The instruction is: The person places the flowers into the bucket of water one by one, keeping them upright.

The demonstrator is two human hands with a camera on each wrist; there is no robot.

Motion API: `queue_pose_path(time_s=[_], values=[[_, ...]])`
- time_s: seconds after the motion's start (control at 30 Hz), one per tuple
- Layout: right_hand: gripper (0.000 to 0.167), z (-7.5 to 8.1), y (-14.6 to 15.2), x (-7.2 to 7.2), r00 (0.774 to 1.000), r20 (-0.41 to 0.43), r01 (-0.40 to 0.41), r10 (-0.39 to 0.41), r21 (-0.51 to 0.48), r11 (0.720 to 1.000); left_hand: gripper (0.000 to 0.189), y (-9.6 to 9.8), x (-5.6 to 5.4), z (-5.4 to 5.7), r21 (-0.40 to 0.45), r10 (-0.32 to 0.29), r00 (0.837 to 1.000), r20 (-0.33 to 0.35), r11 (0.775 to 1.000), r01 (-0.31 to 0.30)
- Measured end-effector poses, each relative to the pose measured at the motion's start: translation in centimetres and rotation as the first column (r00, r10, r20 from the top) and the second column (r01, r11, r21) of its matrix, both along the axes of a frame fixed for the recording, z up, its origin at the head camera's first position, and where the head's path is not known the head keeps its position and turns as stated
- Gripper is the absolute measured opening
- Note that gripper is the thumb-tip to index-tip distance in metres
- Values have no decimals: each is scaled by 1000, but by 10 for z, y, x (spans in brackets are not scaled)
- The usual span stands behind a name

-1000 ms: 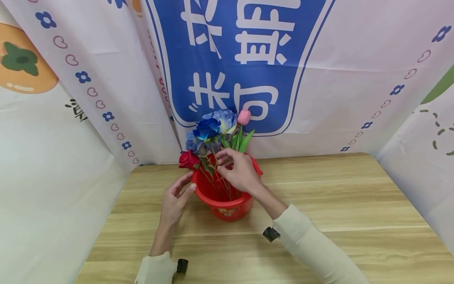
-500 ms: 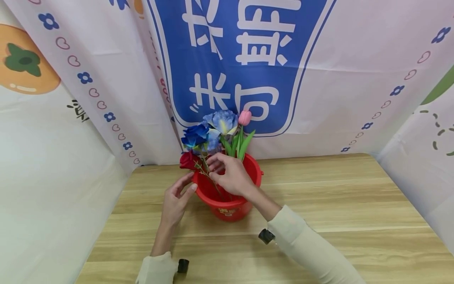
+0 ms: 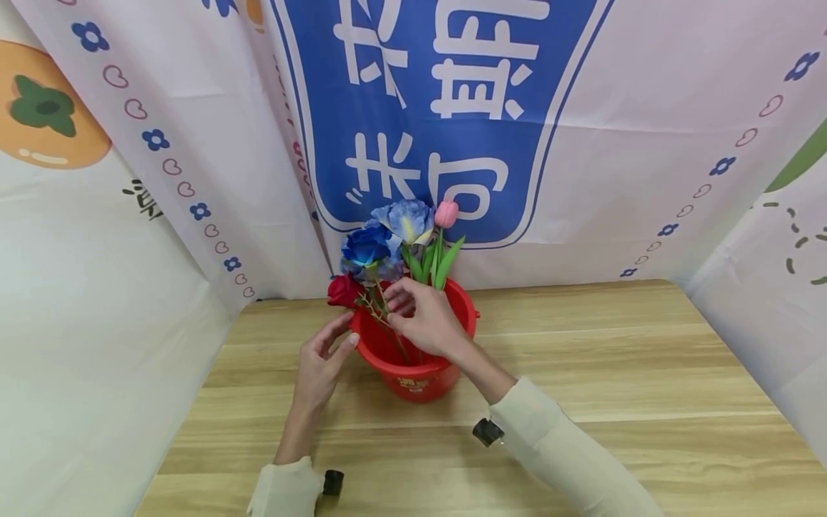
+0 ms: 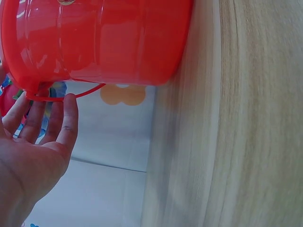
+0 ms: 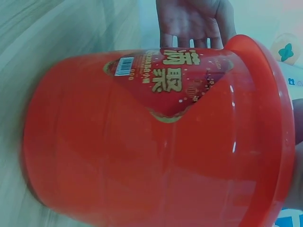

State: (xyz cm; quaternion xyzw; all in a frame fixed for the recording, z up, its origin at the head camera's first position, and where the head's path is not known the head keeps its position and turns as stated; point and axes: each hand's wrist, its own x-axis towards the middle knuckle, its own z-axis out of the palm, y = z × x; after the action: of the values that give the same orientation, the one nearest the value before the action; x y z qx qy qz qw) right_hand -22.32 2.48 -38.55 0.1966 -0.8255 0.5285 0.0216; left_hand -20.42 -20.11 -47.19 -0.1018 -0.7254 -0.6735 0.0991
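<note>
A red bucket (image 3: 416, 380) stands on the table holding artificial flowers. My right hand (image 3: 426, 316) is over its mouth and pinches the stem of a blue rose (image 3: 365, 246); the exact grip is partly hidden by the hand. Against the left rim rests my left hand (image 3: 319, 366), thumb and fingers apart. In the left wrist view its fingers (image 4: 70, 118) lie fairly straight beside the bucket's thin red handle (image 4: 87, 91). A red rose (image 3: 344, 291) leans over the left rim. A pale blue flower (image 3: 407, 221) and a pink tulip (image 3: 446, 214) stand at the back.
The wooden table (image 3: 601, 402) extends around the bucket. Close behind it hangs a white cloth (image 3: 620, 208) with a blue panel of large characters (image 3: 388, 165). Cloth walls also close off the left and right sides.
My right hand has shifted slightly left and down. The blue rose dipped to the left, then came partly back right. The left hand and bucket have stayed in place.
</note>
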Motion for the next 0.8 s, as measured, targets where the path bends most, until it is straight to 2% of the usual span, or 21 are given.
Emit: queue_pose_path(time_s=[0.27, 0.8], values=[[23, 2, -17, -9, 999, -41, -22, 24, 43, 999, 45, -1, 0, 1, -1, -1, 1000, 10, 1000, 1], [13, -10, -28, -14, 1000, 1, -18, 19, 237, 971, 46, -1, 1, 2, 2, -7, 1000, 11, 1000, 7]])
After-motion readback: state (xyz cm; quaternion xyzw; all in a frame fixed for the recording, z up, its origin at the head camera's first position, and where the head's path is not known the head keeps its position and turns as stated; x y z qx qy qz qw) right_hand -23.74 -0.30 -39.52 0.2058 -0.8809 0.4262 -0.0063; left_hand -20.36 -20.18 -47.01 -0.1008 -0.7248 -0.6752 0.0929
